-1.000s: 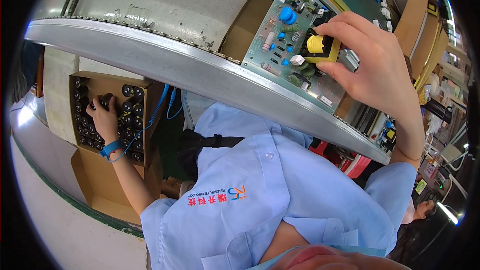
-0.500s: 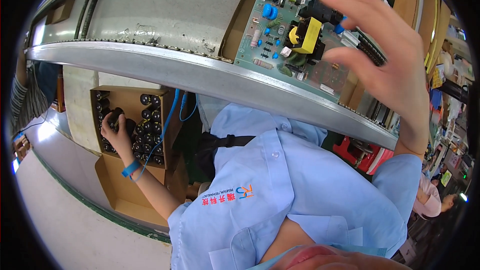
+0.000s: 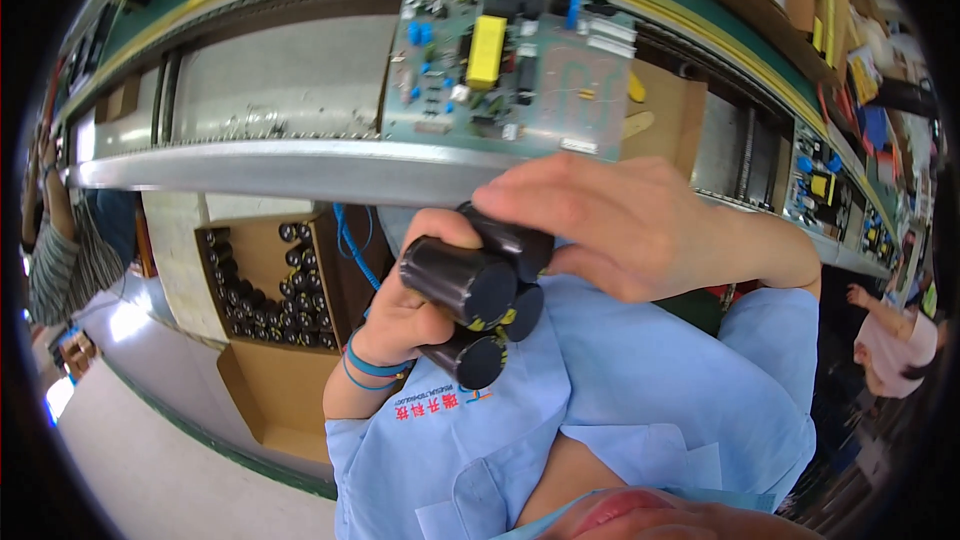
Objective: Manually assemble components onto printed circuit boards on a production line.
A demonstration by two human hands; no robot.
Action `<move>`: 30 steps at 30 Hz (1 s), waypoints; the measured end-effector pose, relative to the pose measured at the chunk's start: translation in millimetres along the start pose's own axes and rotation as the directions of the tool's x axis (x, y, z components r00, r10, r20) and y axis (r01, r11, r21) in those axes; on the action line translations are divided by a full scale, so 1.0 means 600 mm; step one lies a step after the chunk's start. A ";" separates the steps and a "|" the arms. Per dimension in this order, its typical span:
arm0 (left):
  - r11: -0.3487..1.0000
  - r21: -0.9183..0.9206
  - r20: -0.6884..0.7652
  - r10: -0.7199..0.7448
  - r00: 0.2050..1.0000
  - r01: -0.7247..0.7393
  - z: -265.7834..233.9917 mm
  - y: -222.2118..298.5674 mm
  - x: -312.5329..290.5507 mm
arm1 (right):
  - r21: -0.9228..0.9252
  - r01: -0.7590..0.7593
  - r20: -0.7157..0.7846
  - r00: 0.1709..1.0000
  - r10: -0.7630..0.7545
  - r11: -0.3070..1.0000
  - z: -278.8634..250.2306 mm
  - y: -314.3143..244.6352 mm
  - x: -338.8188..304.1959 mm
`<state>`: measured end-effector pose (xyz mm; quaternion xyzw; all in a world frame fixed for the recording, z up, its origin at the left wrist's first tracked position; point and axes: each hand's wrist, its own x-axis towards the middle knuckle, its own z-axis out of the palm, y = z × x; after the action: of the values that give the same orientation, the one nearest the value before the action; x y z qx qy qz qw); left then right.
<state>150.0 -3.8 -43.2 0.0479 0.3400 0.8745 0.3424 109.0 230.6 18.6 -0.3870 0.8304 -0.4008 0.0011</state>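
Several black cylindrical capacitors (image 3: 458, 280) are bunched in front of my chest. My left hand (image 3: 408, 315), with a blue strap at the wrist, is closed round them from the left. My right hand (image 3: 625, 225) reaches across from the right, its fingers and thumb gripping the rearmost capacitor (image 3: 512, 240) of the bunch. Just beyond my hands, a green circuit board (image 3: 570, 90) rests on the conveyor. It carries a yellow-wrapped transformer (image 3: 487, 52), blue discs and a bare area on its right part.
The conveyor's metal rail (image 3: 300, 168) runs between me and the board. An open cardboard box (image 3: 262, 248) of capacitors stands low at the left. More populated boards (image 3: 822, 185) sit farther right on the line. A person in a striped sleeve (image 3: 60, 265) is at the far left.
My left hand has come out of the capacitor box with several capacitors. My right hand has left the board and closed on one of them. The board appears farther left in view.
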 end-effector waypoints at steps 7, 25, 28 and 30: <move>0.978 0.058 0.124 -0.207 0.970 0.201 0.025 -0.012 0.035 | 0.270 -0.192 -0.069 0.973 0.218 0.943 -0.070 0.046 -0.055; 0.955 -0.095 0.143 -0.265 0.954 0.280 -0.002 0.004 0.031 | -0.412 -0.178 -0.058 0.984 0.169 0.894 -0.085 0.100 0.003; 0.959 -0.029 0.117 -0.277 0.954 0.282 0.003 0.015 0.035 | -0.500 -0.130 -0.028 0.991 0.134 0.856 -0.085 0.103 0.007; 0.957 -0.020 0.088 -0.285 0.954 0.288 0.006 0.019 0.036 | -0.525 -0.125 0.012 0.988 0.153 0.842 -0.085 0.096 0.010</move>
<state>128.2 5.6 -36.2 0.0295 0.3143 0.8182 0.4805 51.8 282.5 16.8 -0.3221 0.9335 -0.1485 -0.0530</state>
